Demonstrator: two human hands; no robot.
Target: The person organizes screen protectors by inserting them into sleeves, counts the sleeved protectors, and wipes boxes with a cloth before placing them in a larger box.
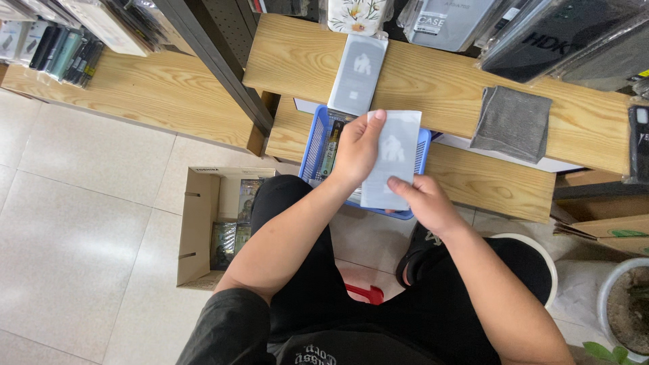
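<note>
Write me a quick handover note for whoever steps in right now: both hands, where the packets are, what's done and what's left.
Left hand: grips the upper left edge of a flat pale grey packet, thumb on its front.
Right hand: pinches the same packet at its lower edge.
A matching packet lies on the wooden shelf just above the blue basket, which sits on the lower shelf and holds more items.
Grey cloth lies to the right on the shelf; an open cardboard box stands on the floor at left.
Done: one packet laid on the shelf.
Left: the packet in hand, and the basket's contents.

blue basket [309, 154]: contents mostly hidden by hands | dark packages [561, 34]: cut off at top edge
</note>
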